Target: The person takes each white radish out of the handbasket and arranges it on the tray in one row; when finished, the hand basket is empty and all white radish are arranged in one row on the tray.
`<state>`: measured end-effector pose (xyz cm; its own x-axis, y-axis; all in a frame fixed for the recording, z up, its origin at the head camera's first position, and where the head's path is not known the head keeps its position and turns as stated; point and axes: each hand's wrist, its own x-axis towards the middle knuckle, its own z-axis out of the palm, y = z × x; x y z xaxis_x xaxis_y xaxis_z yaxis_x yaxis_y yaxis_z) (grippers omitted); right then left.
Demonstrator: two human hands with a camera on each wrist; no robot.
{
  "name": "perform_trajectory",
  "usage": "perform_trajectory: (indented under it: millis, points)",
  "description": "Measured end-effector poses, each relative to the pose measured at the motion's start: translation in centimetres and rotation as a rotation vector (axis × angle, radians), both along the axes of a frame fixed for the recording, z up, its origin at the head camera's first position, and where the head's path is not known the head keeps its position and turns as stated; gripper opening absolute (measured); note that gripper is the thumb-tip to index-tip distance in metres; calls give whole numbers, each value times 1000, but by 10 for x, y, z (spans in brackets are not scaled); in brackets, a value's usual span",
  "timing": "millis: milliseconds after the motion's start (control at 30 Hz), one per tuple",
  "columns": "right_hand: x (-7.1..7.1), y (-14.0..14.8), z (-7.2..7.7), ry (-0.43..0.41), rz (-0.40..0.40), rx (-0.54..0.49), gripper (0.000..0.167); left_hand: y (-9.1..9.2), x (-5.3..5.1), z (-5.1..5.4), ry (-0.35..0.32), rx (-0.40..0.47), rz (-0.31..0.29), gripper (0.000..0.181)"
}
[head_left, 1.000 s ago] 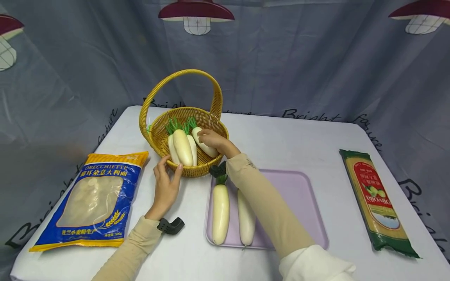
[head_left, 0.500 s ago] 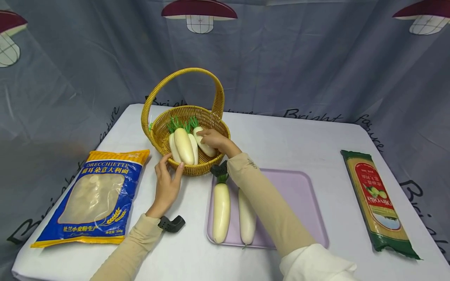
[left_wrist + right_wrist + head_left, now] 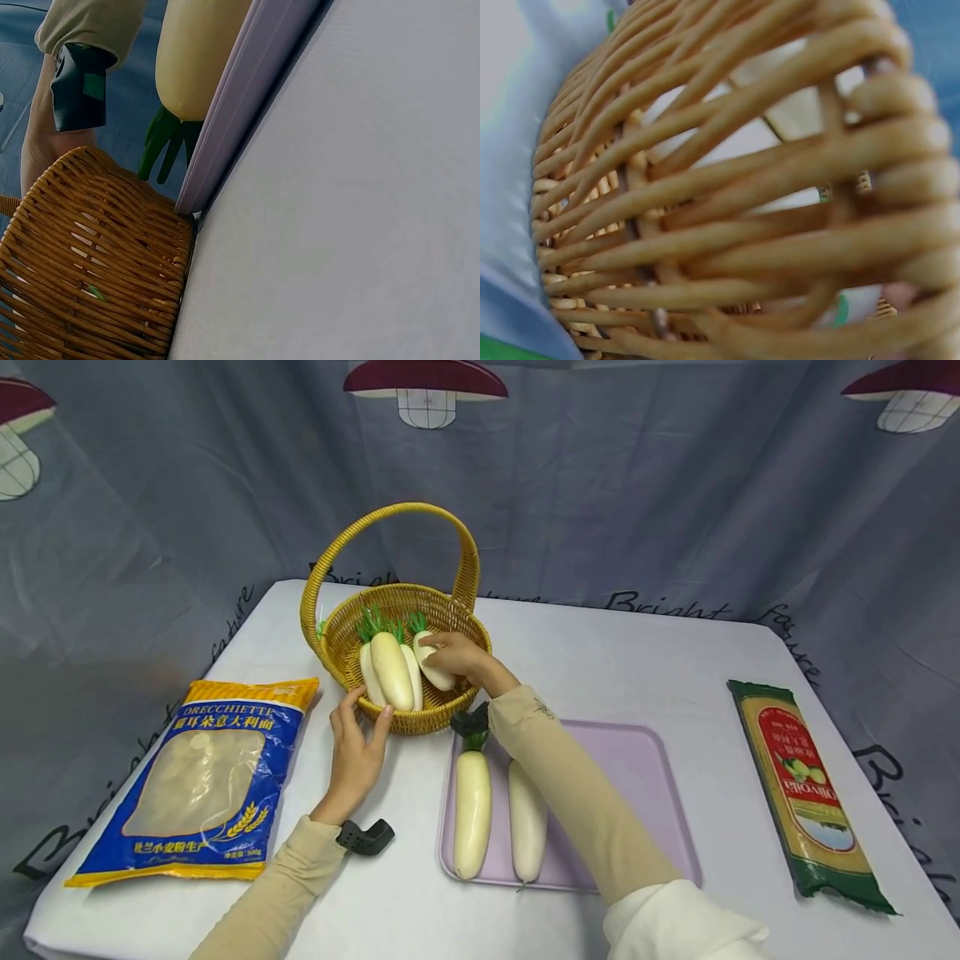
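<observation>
A yellow wicker basket [image 3: 431,720] with a tall handle stands at the back left of the table, holding several white radishes with green tops. Inside it, my right hand [image 3: 459,657] grips the rightmost white radish [image 3: 438,677], its fingers bent over the upper side. My left hand [image 3: 356,766] touches the basket's front rim with thumb and fingers spread, beside a front radish [image 3: 392,672]. The left wrist view shows the basket's woven side [image 3: 97,262] but not the left hand. Weave [image 3: 780,240] fills the right wrist view and mostly hides the right hand.
A lilac tray [image 3: 622,777] bears two long white radishes [image 3: 472,818], partly under the right forearm. A blue-and-yellow pasta bag [image 3: 198,781] lies left, and a green-ended spaghetti pack [image 3: 810,793] lies right. A grey curtain [image 3: 600,485] hangs behind the table.
The rightmost radish in the basket has shifted slightly under my right hand. My left hand stays at the front rim. The head view has moved a little.
</observation>
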<state>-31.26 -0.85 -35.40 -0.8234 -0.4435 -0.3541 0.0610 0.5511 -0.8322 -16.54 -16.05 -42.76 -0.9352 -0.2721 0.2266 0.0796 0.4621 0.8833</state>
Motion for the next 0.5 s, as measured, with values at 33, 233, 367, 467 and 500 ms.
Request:
perform_trajectory:
  millis: [33, 233, 367, 467, 500]
  points:
    - [0, 0, 1, -11, -5, -12, 47, 0, 0, 0, 0, 0, 0, 53]
    - [-2, 4, 4, -161, -58, -144, 48, 0, 1, 1, -5, 4, -6, 54]
    - [-3, 8, 6, -261, -64, -263, 48, -1, 1, 1, -5, 2, -1, 53]
    - [-4, 10, 7, -315, -65, -329, 48, -1, 1, 1, -4, 1, -3, 53]
    - [-3, 11, 7, -328, -62, -343, 48, -1, 1, 1, -3, 0, -3, 53]
